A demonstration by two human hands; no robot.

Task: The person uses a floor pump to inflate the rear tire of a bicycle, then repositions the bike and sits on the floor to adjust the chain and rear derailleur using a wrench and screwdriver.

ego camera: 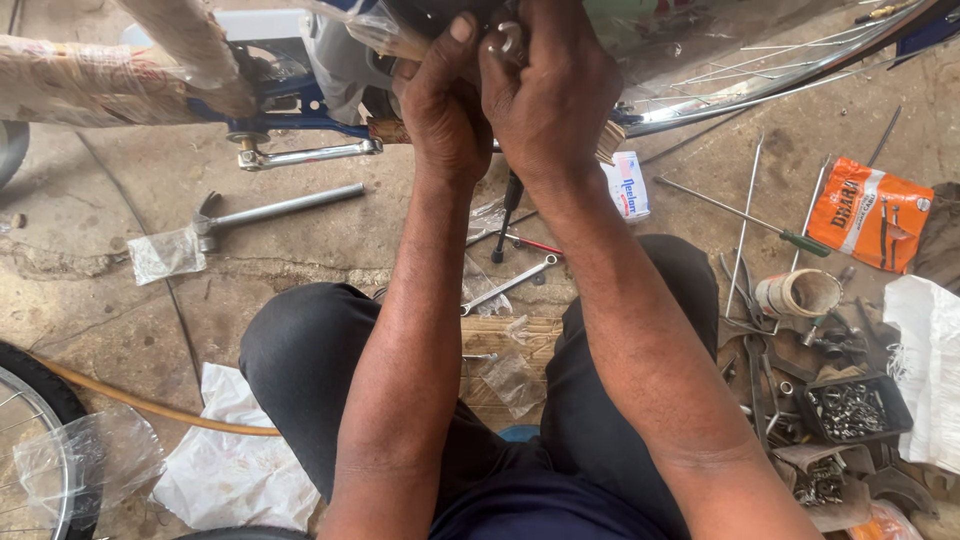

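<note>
Both my hands are raised together at the top middle, working on a blue bicycle frame still partly wrapped in paper and clear plastic. My left hand grips a plastic-wrapped part of the bicycle, thumb up. My right hand is closed beside it on something small and metallic at the fingertips; what it is stays hidden. A chromed mudguard and spokes run to the right of my hands.
On the concrete floor lie a hammer, a spanner, a green-handled screwdriver, an orange packet, a tape roll, a tray of bolts, plastic bags and a wheel at lower left.
</note>
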